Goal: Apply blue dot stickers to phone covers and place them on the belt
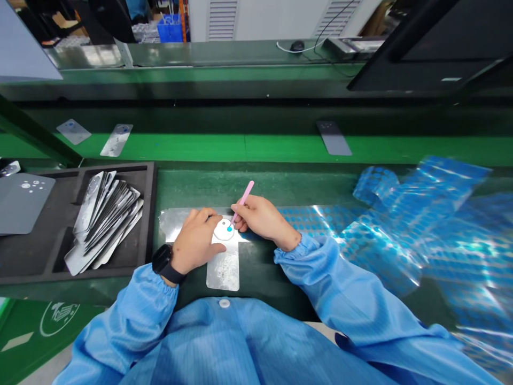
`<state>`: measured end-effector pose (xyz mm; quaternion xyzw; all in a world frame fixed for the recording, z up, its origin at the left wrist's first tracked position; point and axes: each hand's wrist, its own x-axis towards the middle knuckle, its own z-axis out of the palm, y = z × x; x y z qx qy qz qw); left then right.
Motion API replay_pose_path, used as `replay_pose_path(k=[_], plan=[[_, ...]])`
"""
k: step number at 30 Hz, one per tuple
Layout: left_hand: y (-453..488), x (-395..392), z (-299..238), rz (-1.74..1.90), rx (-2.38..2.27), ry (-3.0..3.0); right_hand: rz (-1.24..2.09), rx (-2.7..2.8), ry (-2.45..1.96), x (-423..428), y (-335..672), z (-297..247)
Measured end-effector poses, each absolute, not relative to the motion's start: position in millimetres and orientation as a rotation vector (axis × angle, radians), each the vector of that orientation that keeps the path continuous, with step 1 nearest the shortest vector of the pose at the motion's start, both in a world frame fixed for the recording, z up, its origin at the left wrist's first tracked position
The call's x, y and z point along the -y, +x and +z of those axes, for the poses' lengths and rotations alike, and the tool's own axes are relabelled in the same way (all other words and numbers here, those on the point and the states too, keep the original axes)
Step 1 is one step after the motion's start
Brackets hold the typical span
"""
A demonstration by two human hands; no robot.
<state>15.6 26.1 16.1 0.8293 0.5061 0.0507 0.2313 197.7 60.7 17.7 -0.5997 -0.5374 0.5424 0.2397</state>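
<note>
A flat silvery metal plate [223, 267] with a white round patch near its upper end was laid on the dark green counter [192, 184], straight in front of the person. The plate was pressed down by the left hand [198, 240], whose fingers were loosely bent over the upper left part and kept apart from the thumb, so that nothing was clasped; a black wristwatch [164, 262] was worn at that wrist. A slim pink plastic tool [242, 202] was clamped between the thumb and fingers of the right hand [260, 216], tilted up and away, with its lower tip set on a small round blue sticker [230, 229] lying on the white patch. Glossy sheets of blue stickers [401, 224] were spread over the counter to the right, touching the right sleeve. To the left, a fanned stack of silvery plates [106, 222] was leaned in a black foam tray [148, 214]. Beyond the counter, three single plates were seen lying well apart on a bright green conveyor belt [240, 147]
</note>
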Motion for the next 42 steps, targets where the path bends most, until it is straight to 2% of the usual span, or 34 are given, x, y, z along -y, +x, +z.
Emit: replay_pose_path(k=[42], plan=[[15.9,-24.2,18.0,0.139,-1.402,2.301,1.399,1.592,-1.65,-59.9,196.9,15.9]])
